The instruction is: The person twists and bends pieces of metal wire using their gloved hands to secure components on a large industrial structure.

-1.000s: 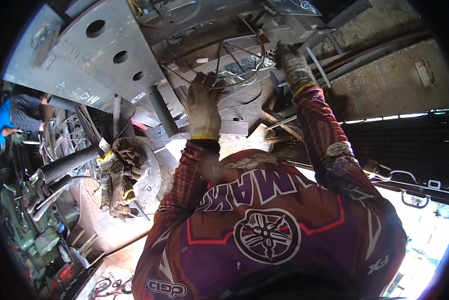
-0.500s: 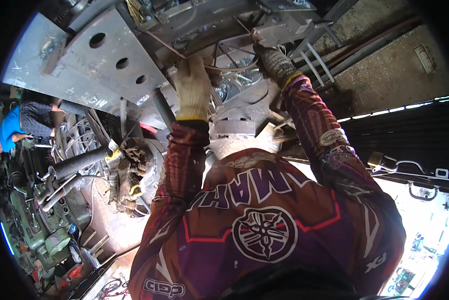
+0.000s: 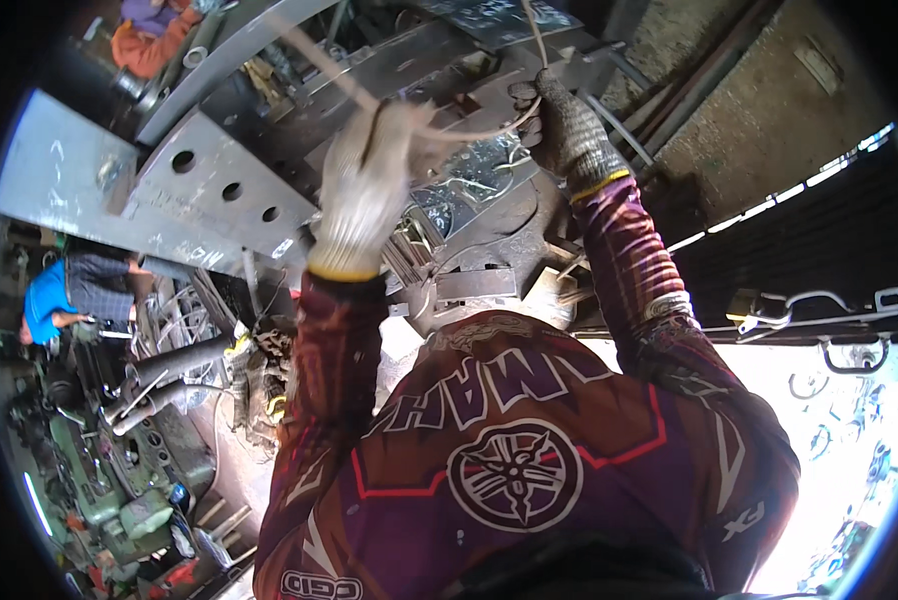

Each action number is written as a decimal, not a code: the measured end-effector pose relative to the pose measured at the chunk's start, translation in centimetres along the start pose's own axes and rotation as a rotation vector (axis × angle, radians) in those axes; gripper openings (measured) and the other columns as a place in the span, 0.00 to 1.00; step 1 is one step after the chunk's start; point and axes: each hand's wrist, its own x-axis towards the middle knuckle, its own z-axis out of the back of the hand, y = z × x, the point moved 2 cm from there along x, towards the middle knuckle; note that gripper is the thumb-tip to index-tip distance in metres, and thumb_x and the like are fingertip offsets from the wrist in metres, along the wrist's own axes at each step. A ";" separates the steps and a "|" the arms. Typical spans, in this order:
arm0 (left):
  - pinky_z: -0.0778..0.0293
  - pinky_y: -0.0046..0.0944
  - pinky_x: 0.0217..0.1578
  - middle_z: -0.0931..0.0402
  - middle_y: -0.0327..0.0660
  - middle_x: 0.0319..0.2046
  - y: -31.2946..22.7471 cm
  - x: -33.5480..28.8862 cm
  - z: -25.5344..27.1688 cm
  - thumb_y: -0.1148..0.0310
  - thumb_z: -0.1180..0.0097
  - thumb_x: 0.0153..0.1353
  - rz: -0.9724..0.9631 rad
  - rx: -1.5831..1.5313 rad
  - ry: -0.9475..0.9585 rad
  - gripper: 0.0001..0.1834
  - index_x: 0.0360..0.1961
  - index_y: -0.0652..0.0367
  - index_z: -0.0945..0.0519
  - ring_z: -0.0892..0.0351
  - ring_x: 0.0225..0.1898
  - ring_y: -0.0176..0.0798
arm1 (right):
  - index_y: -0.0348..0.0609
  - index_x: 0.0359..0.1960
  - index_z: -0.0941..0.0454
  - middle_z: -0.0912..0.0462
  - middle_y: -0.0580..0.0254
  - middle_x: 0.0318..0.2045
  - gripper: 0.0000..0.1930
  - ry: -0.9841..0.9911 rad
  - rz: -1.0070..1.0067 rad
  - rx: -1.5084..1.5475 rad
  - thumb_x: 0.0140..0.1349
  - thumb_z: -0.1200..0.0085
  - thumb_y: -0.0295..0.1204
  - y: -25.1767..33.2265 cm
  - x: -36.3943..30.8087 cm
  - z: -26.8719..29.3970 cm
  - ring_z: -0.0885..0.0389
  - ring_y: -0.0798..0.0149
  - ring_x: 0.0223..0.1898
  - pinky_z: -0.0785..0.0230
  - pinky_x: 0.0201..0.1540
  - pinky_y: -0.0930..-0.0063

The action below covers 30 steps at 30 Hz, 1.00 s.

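Nearest the camera, the person's left hand (image 3: 369, 185), in a pale knit glove, is raised and blurred with motion, its fingers closed narrowly around a thin pale wire (image 3: 439, 130); half a second ago it sat lower against the metalwork, so it has lifted and drawn the strand up with it. Just to its right, the right hand (image 3: 567, 135), in a grey knit glove, is clenched around the same wire where it rises past the knuckles, having moved little. That suggests the strand is being pulled taut between the two fists. Below and between the hands lies a heap of loose bent wires and scrap strips (image 3: 469, 190) on the steel structure; no proper container shows, only this pile. Up and to the left of the left hand sits a grey steel plate with round holes (image 3: 224, 190). Far off left, a person in a blue shirt (image 3: 49, 300) crouches beside green machinery (image 3: 99, 480).
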 end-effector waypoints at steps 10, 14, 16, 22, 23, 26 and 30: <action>0.19 0.37 0.42 0.18 0.51 0.45 4.0 -7.4 -4.0 0.59 0.51 0.75 0.316 -0.295 -0.118 0.22 0.56 0.70 0.25 0.15 0.42 0.41 | 0.44 0.55 0.21 0.18 0.70 0.40 0.18 0.166 -0.318 0.971 0.73 0.47 0.42 0.1 -5.9 4.8 0.24 0.75 0.40 0.31 0.42 0.82; 0.19 0.38 0.42 0.18 0.49 0.44 3.5 -9.1 -5.0 0.60 0.49 0.74 0.344 -0.303 -0.196 0.22 0.58 0.69 0.25 0.15 0.41 0.41 | 0.42 0.53 0.22 0.18 0.65 0.41 0.15 0.223 -0.203 1.189 0.72 0.45 0.37 -0.8 -7.0 4.9 0.21 0.69 0.43 0.28 0.46 0.75; 0.18 0.39 0.42 0.18 0.49 0.44 3.2 -10.3 -5.2 0.62 0.51 0.74 0.345 -0.344 -0.229 0.21 0.58 0.70 0.25 0.15 0.41 0.41 | 0.41 0.53 0.22 0.17 0.64 0.41 0.15 0.178 -0.131 1.038 0.72 0.45 0.37 -1.1 -7.4 4.3 0.20 0.67 0.42 0.27 0.46 0.73; 0.19 0.37 0.42 0.18 0.50 0.47 2.0 -12.6 -5.3 0.65 0.56 0.76 0.326 -0.303 -0.267 0.21 0.61 0.72 0.28 0.15 0.42 0.41 | 0.37 0.53 0.21 0.15 0.57 0.41 0.16 0.322 -0.013 1.046 0.71 0.44 0.36 -1.2 -8.1 4.2 0.15 0.63 0.41 0.20 0.45 0.70; 0.19 0.36 0.42 0.18 0.50 0.47 1.7 -12.9 -5.3 0.65 0.56 0.76 0.325 -0.293 -0.279 0.22 0.61 0.72 0.28 0.15 0.43 0.41 | 0.36 0.54 0.21 0.15 0.57 0.40 0.17 0.416 -0.096 1.160 0.72 0.45 0.37 -0.8 -8.2 4.4 0.15 0.63 0.40 0.20 0.43 0.70; 0.18 0.35 0.41 0.18 0.50 0.47 1.7 -13.5 -4.7 0.65 0.56 0.77 0.304 -0.272 -0.314 0.21 0.62 0.70 0.28 0.15 0.44 0.41 | 0.36 0.56 0.22 0.15 0.59 0.39 0.20 0.482 -0.175 1.219 0.73 0.47 0.40 0.7 -8.6 4.3 0.15 0.66 0.35 0.21 0.38 0.74; 0.18 0.36 0.41 0.18 0.51 0.46 0.6 -13.9 -4.0 0.68 0.53 0.75 0.238 -0.234 -0.375 0.21 0.64 0.66 0.30 0.15 0.43 0.41 | 0.37 0.56 0.23 0.15 0.58 0.38 0.20 0.412 -0.206 1.232 0.72 0.45 0.39 2.2 -9.2 3.8 0.16 0.67 0.33 0.22 0.35 0.74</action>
